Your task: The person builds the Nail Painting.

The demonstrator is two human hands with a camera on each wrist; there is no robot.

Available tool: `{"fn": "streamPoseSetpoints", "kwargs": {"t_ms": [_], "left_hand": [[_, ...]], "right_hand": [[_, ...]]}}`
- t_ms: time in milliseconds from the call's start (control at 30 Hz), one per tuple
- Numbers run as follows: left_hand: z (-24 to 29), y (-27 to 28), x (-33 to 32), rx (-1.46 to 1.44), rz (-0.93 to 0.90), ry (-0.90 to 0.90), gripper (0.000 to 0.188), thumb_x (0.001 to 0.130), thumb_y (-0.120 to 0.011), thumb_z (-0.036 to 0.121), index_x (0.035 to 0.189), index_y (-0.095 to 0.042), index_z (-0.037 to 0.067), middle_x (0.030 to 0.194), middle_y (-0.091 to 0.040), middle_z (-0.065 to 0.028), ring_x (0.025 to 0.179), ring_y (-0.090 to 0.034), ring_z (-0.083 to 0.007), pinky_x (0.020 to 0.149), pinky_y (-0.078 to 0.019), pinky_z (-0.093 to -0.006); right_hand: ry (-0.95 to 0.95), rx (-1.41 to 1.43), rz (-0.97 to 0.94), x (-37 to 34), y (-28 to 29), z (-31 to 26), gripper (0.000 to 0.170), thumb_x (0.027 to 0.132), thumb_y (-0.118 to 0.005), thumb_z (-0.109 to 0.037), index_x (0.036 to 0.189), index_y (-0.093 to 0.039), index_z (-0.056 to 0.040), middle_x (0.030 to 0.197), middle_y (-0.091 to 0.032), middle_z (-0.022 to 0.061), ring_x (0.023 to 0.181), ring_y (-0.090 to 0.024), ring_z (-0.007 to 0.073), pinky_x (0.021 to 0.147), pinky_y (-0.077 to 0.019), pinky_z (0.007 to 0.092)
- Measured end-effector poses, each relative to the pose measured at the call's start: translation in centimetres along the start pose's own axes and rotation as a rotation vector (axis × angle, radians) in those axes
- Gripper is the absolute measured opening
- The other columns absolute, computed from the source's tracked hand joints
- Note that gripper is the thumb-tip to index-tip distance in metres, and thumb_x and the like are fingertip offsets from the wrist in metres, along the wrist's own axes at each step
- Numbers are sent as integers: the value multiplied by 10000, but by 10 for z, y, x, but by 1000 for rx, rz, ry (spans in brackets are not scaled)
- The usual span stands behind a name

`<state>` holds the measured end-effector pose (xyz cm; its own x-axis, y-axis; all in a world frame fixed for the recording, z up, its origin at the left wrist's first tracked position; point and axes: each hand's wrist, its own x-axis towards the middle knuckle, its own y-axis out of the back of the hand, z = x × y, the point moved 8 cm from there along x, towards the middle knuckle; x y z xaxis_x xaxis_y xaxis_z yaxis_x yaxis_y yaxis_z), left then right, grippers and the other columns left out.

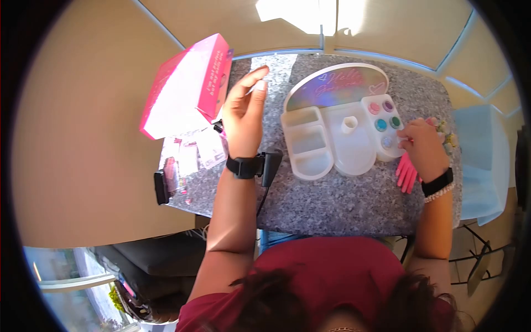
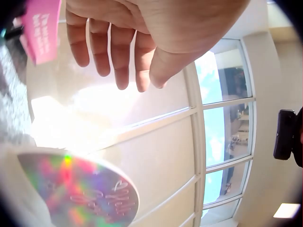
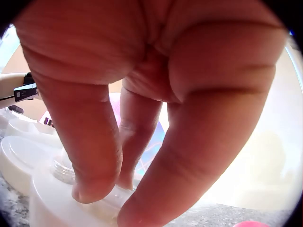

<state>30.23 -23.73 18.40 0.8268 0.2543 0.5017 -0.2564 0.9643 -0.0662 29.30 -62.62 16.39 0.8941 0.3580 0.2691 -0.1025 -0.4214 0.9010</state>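
nearest, a maroon shirt [image 1: 332, 260] fronts the speckled table [image 1: 315, 213]. at the right, a pink glove-like piece [image 1: 406, 172] lies partly beneath the right hand [image 1: 425, 145], so its full form cannot be made out. the right hand reaches down at the right compartment of the white tray [image 1: 347, 160], which lies on the table before the person; thumb and fingertips draw close together, probably to work at one small spot. whether they pinch anything cannot be told, since the hand covers that spot. a turquoise pot [image 1: 381, 125] and a green pot [image 1: 394, 122] sit among others in the same compartment, presumably grouped to keep the colours in order. left of the tray, the left hand [image 1: 246, 113] is raised, its fingers loosely bent, slightly parted and visibly holding nothing; it seems idle, clear of the work. farther back, flower-like pieces [image 1: 451, 139] are half hidden by the right hand. the iridescent panel [image 1: 332, 91] rises behind the tray, its lettering hard to read. at the left, sunlight bleaches much of the pink box [image 1: 213, 83].
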Motion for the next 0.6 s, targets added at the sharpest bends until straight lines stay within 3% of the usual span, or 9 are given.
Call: {"fn": "streamPoseSetpoints", "kwargs": {"t_ms": [67, 167, 267, 333, 400, 500, 600], "left_hand": [[28, 48, -1, 170, 124, -3, 231, 1031, -735, 145, 1228, -755, 24, 1141, -769, -49, 1038, -690, -103, 916, -547, -277], [42, 93, -12, 511, 205, 5, 209, 998, -781, 172, 1130, -783, 10, 1013, -786, -57, 913, -721, -124, 826, -569, -282], [55, 117, -29, 884, 257, -77, 186, 963, -790, 175, 1108, -801, 59, 1022, -810, -80, 911, -758, -165, 822, -577, -328], [44, 123, -37, 1079, 209, 4, 198, 945, -795, 208, 1103, -808, 90, 1034, -811, -91, 929, -768, -210, 815, -579, -362], [16, 134, -38, 1164, 131, 46, 288, 912, -825, 292, 1119, -802, 93, 1059, -809, -97, 951, -764, -255, 842, -584, -387], [-2, 133, -37, 1301, 55, 131, 352, 906, -838, 312, 1149, -799, 60, 1083, -814, -109, 948, -769, -205, 838, -587, -359], [-13, 135, -32, 1205, 41, 262, 339, 895, -844, 283, 1139, -796, 53, 1045, -819, -101, 895, -770, -201, 833, -586, -358]], "right_hand": [[10, 60, 3, -2, -6, -3, 259, 730, -804, 16, 978, -733, -9, 985, -676, 124, 911, -674, 317, 837, -546, 413], [-57, 126, 10, -9, -5, 2, 289, 733, -835, 33, 1001, -742, -20, 980, -671, 106, 831, -657, 260, 801, -561, 368], [-103, 216, 12, -17, -4, -10, 277, 747, -845, 25, 1005, -750, -13, 969, -674, 100, 806, -657, 228, 733, -568, 344], [-86, 263, -22, -19, -8, -15, 295, 754, -856, 20, 1032, -760, -7, 954, -677, 93, 807, -664, 205, 695, -574, 323], [-111, 348, -58, -19, -8, -22, 299, 756, -872, 5, 1036, -767, -2, 956, -689, 87, 822, -680, 191, 725, -576, 308], [-101, 412, -42, -22, -13, -15, 298, 765, -887, -17, 1040, -775, 0, 978, -703, 74, 839, -693, 171, 737, -573, 293], [-123, 525, -56, -22, -17, -7, 280, 772, -891, -26, 1027, -778, 4, 989, -709, 62, 847, -695, 160, 750, -569, 287]]}}
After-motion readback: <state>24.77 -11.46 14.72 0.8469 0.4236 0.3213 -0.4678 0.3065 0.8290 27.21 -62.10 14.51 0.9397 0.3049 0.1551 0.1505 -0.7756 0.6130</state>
